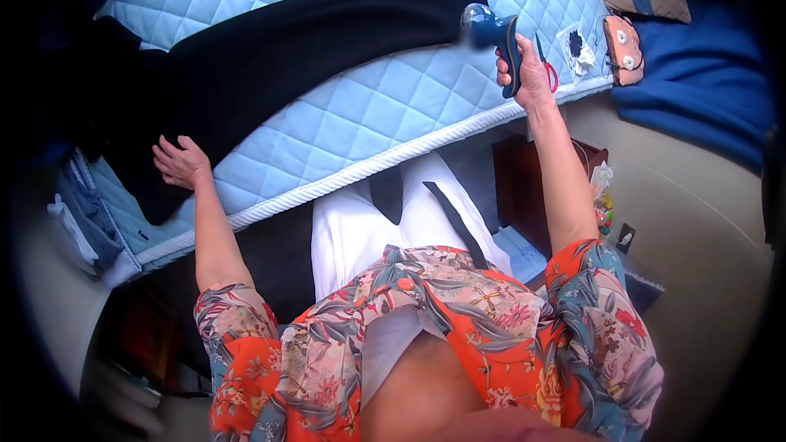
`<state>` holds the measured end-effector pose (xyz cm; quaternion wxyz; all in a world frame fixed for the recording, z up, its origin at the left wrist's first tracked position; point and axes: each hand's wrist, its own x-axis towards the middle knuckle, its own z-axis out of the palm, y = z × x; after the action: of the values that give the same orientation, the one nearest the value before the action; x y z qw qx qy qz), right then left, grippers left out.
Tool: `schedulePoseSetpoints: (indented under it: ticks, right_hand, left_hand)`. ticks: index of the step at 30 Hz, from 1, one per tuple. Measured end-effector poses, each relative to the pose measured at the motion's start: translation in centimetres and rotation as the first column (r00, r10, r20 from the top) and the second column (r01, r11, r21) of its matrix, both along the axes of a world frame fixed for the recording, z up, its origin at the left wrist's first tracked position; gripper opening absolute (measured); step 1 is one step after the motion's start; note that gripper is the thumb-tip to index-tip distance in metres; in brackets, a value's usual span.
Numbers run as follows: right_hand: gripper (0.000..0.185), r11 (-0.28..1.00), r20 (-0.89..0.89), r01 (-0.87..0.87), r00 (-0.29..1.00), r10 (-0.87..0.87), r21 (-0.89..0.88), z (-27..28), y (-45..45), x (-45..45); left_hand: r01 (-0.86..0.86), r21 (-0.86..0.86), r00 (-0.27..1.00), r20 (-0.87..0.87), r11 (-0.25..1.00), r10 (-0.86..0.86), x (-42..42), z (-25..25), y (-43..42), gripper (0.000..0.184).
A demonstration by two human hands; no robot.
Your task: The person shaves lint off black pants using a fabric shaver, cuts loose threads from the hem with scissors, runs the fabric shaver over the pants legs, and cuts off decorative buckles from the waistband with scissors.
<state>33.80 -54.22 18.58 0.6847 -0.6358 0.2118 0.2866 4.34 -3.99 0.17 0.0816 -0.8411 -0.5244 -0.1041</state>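
The middle is bright — edges bow, corners are black.

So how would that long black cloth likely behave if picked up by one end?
The black cloth would probably hang floppy, as it lies flat on the blue mattress. Its other end would likely drag, since it stretches far across the mattress and the left hand seems to rest on it.
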Motion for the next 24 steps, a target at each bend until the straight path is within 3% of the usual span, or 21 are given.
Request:
schedulePoseSetpoints:
  ticks: [3, 6, 10, 14, 15, 18, 22, 23, 24]
  right_hand:
    - [0.048, 0.942, -0.071, 0.015, 0.997, 0.009, 0.336, 0.1, -1.5, -2.1]
    - [0.056, 0.691, -0.106, 0.04, 0.993, 0.054, 0.722, 0.3, -2.4, -4.1]
    - [0.06, 0.496, -0.128, 0.103, 0.992, 0.015, 0.862, 0.5, -3.9, -6.7]
    - [0.042, 0.52, -0.171, 0.14, 0.985, 0.011, 0.843, -1.3, -6.4, -6.9]
    - [0.026, 0.583, -0.215, 0.184, 0.976, -0.016, 0.791, -2.5, -7.2, -6.6]
    - [0.008, 0.834, -0.244, 0.211, 0.965, -0.096, 0.509, -5.2, -8.9, -5.1]
    - [0.011, 0.938, -0.28, 0.171, 0.956, -0.084, 0.302, -7.2, -11.8, -1.3]
    - [0.012, 0.968, -0.293, 0.124, 0.955, -0.055, 0.22, -7.8, -12.4, -0.5]
    - [0.013, 0.988, -0.301, 0.07, 0.953, -0.025, 0.14, -8.3, -12.8, 0.2]
  left_hand:
    - [-0.002, 0.001, 1.0, -0.011, 1.0, 0.002, 0.3, -0.3, 0.2, 0.047]
    - [0.0, -0.021, 1.0, -0.019, 1.0, -0.001, 0.2, -0.9, 0.1, 0.048]
    - [0.022, -0.067, 0.998, -0.049, 0.997, -0.025, 0.0, -1.4, -0.1, 0.05]
    - [0.027, -0.21, 0.997, -0.066, 0.977, -0.042, -0.5, -0.6, -0.1, 0.052]
    - [0.008, -0.237, 0.998, -0.065, 0.971, -0.024, -0.4, -0.1, -0.2, 0.053]
    - [-0.036, -0.278, 0.999, -0.04, 0.96, 0.026, 0.5, 1.6, -2.2, 0.052]
    - [0.336, -0.275, 0.928, 0.261, 0.901, -0.267, 5.0, 2.4, -10.3, 0.042]
    - [0.389, -0.349, 0.9, 0.343, 0.853, -0.27, 7.0, 3.6, -13.2, 0.034]
    - [0.489, -0.413, 0.803, 0.558, 0.768, -0.211, 9.2, 3.8, -16.1, 0.023]
